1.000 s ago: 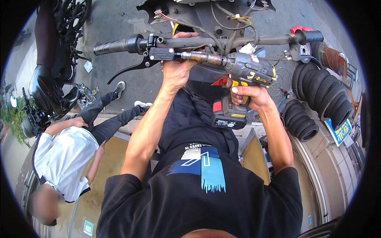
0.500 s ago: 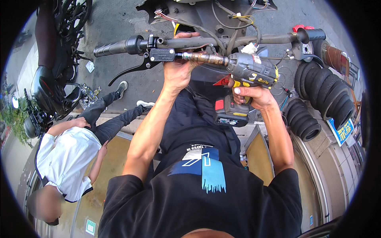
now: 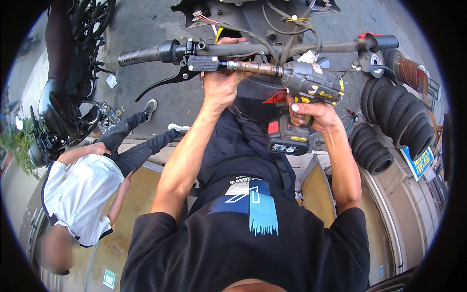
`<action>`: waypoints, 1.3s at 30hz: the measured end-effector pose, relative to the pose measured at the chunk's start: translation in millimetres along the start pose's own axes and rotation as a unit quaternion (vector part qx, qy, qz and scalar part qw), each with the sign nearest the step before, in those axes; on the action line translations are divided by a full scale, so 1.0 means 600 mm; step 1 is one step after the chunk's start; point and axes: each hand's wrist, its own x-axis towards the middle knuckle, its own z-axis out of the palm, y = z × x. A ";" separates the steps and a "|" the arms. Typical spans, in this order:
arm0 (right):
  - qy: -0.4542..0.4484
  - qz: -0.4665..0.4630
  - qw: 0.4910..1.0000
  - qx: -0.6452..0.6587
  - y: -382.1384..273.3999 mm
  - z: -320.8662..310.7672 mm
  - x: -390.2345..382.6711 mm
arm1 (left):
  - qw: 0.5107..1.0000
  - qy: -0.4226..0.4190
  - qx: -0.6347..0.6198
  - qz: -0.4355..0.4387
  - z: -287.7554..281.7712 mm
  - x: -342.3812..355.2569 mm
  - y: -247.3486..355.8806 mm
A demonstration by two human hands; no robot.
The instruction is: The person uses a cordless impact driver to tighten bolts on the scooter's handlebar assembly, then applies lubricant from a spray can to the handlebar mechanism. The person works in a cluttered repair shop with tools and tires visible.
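Observation:
My right hand [image 3: 318, 117] is closed round the grip of a black and yellow cordless impact wrench [image 3: 311, 82], a finger near its trigger. Its battery [image 3: 287, 135] hangs below. A long worn socket [image 3: 258, 68] runs left from the wrench to the black brake fluid reservoir [image 3: 203, 63] by the brake lever [image 3: 160, 85]. My left hand [image 3: 220, 87] wraps the handlebar [image 3: 243, 49] from below, fingertips showing beyond the bar and thumb beside the socket. The fastener at the socket's tip is hidden.
Loose wires [image 3: 292, 29] trail over the stripped front of the scooter. Stacked tyres [image 3: 396, 109] stand at right. A person in a white shirt [image 3: 82, 194] is at lower left, near a parked motorcycle [image 3: 61, 107].
The impact wrench, socket and reservoir have shifted slightly right. The handlebar's left end has moved a little right too. Both hands keep their holds.

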 end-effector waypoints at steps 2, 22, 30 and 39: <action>-0.009 0.000 1.000 -0.004 -0.010 0.003 0.001 | 1.000 -0.006 -0.007 0.006 -0.002 -0.002 -0.001; -0.045 -0.048 0.998 0.012 0.003 -0.018 0.006 | 1.000 -0.025 -0.011 0.003 -0.008 -0.004 -0.002; 0.030 -0.088 0.996 -0.007 0.023 -0.023 -0.027 | 0.977 0.149 -0.053 -0.146 0.068 -0.087 0.010; 0.088 -0.025 0.992 -0.081 0.089 0.103 -0.113 | 0.962 0.069 -0.202 -0.172 0.095 -0.196 0.100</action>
